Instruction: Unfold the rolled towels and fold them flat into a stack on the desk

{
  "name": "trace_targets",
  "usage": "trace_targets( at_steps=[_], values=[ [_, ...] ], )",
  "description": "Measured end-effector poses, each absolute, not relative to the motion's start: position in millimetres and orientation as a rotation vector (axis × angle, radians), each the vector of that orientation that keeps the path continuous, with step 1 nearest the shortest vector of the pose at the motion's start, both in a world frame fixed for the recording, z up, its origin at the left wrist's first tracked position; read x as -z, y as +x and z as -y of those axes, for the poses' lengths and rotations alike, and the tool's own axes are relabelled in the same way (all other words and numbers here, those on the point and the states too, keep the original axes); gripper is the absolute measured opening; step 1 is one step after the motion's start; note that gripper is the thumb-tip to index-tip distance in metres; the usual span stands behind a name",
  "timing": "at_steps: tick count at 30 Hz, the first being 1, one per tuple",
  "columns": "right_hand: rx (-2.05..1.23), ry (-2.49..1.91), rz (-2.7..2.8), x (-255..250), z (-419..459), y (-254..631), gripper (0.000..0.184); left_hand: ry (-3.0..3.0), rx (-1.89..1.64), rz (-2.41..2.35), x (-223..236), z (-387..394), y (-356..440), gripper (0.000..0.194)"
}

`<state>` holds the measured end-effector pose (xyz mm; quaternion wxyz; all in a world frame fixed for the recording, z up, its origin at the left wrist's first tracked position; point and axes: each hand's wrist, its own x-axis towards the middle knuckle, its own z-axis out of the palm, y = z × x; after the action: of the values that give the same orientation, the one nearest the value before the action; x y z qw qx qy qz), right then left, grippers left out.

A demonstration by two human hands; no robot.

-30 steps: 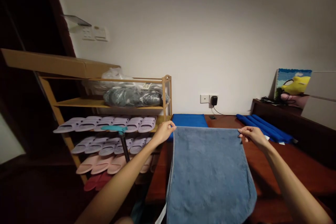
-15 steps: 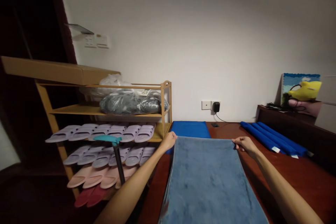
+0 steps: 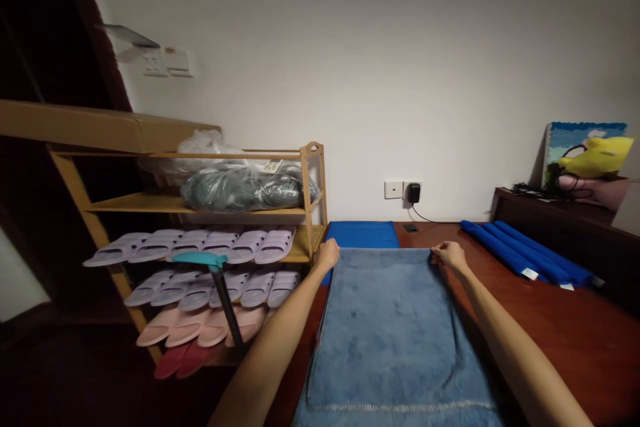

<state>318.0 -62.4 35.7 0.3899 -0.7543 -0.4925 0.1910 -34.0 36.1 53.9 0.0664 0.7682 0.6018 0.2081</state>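
A grey-blue towel (image 3: pixel 395 327) lies spread flat on the dark red-brown table (image 3: pixel 575 320), its stitched hem nearest me. My left hand (image 3: pixel 329 254) pinches the towel's far left corner. My right hand (image 3: pixel 450 255) pinches the far right corner. Both arms reach forward over the towel's sides. Just beyond the far edge lies a folded bright blue towel (image 3: pixel 361 234).
A wooden shoe rack (image 3: pixel 305 213) with several lilac and pink slippers (image 3: pixel 220 247) stands at the left, a teal-topped stick (image 3: pixel 220 287) before it. Rolled blue towels (image 3: pixel 523 253) lie at the right. A wall socket with charger (image 3: pixel 411 192) is behind the table.
Both hands have carried the towel's far edge forward and down onto the table, so the towel now lies flat instead of hanging from my hands.
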Motion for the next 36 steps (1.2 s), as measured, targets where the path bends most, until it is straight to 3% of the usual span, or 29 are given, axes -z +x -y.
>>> trace_targets(
  at_steps=[6, 9, 14, 18, 24, 31, 36],
  values=[
    [-0.218, -1.89, 1.72, -21.8, 68.6, 276.9, 0.065, 2.71, -0.531, -1.381, -38.0, -2.8, -12.0, 0.043],
    [-0.22, -1.911, 1.915, -9.6, 74.8, 262.1, 0.071, 2.783, -0.379, -1.207, -24.5, 2.8, -8.6, 0.052],
    [-0.112, -1.989, 1.985, -10.9, 84.9, 251.5, 0.069, 2.812, -0.332, -1.181, -22.4, 5.3, -8.8, 0.053],
    [-0.021, -1.96, 2.001, -34.4, 126.0, 244.2, 0.064, 2.88, -0.388, -1.055, -52.4, 46.0, -28.1, 0.049],
    [-0.364, -1.687, 2.321, -45.1, 268.6, 246.7, 0.058, 2.833, -0.214, -0.503, -93.2, 169.1, -112.6, 0.055],
    [-0.215, -1.743, 2.28, -6.4, 337.3, 253.4, 0.065, 2.752, -0.144, -0.673, -59.0, 204.0, -149.3, 0.058],
    [0.073, -1.691, 2.211, 14.3, 347.6, 271.0, 0.06, 2.788, -0.304, -0.678, -50.1, 203.2, -153.6, 0.043]
  ],
)
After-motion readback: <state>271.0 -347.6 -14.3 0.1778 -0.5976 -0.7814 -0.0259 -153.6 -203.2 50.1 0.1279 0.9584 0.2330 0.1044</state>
